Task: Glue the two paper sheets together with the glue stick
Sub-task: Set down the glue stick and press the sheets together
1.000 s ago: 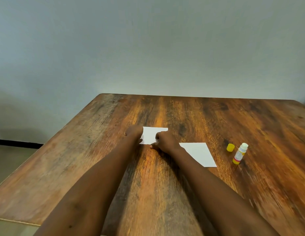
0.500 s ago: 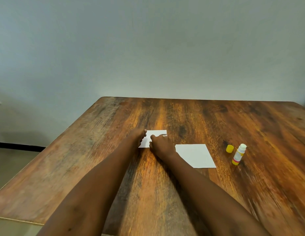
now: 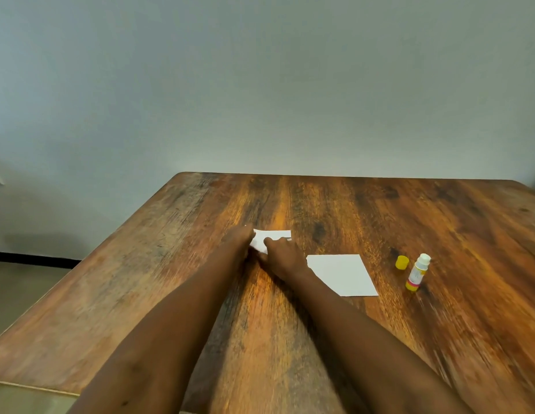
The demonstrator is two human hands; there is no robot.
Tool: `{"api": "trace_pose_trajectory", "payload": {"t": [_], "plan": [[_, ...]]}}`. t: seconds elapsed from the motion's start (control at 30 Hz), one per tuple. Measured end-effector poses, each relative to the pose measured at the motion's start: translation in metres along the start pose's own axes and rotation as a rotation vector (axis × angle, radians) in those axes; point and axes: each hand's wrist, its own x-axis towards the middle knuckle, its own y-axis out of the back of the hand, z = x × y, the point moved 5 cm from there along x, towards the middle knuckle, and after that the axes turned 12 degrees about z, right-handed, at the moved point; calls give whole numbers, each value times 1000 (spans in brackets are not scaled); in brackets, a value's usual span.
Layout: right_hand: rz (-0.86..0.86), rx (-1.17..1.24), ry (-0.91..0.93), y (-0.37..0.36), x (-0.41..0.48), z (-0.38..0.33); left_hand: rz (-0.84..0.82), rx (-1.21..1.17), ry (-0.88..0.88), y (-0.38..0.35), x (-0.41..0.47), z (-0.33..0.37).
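Note:
A small white paper sheet [image 3: 275, 236] lies near the middle of the wooden table [image 3: 380, 210]. My left hand [image 3: 238, 240] rests on its left edge and my right hand [image 3: 282, 256] presses on its near right part, so most of it is covered. Whether the fingers pinch the sheet or only press it I cannot tell. A second, larger white sheet [image 3: 342, 274] lies flat to the right, untouched. Further right stands the glue stick [image 3: 418, 271], uncapped, white with a yellow base. Its yellow cap [image 3: 402, 262] sits just to its left.
The table's left edge runs diagonally from the far corner [image 3: 182, 174] toward me, with floor and a dark skirting line beyond it. A plain grey wall stands behind the table.
My right hand slid leftward over the small sheet, closer to my left hand. The left hand shifted slightly onto the sheet's left edge. The other sheet, glue stick and cap stayed put.

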Motion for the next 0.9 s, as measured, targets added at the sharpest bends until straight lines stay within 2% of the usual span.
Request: {"api": "trace_pose_trajectory", "payload": {"t": [0.13, 0.23, 0.33, 0.43, 0.5, 0.57, 0.67, 0.73, 0.9], "plan": [[56, 132, -72, 12, 3, 2, -50, -205, -32, 1, -6, 4], [246, 382, -286, 36, 6, 12, -128, -261, 8, 1, -5, 2], [409, 734, -598, 54, 1, 33, -201, -137, 46, -1, -10, -8], [415, 1148, -853, 56, -12, 50, -292, -143, 110, -13, -21, -15], [392, 1273, -916, 60, -21, 56, -303, -190, 100, -20, -30, -12], [372, 1281, -924, 68, -29, 64, -278, -211, 59, -23, -40, -7], [351, 1215, -925, 88, -36, 82, -195, -122, -55, -22, -50, 0], [329, 1167, -921, 103, -37, 97, -200, -88, -122, -24, -58, 3], [160, 861, -899, 124, -41, 128, -213, 20, -266, -33, -75, 4]]}}
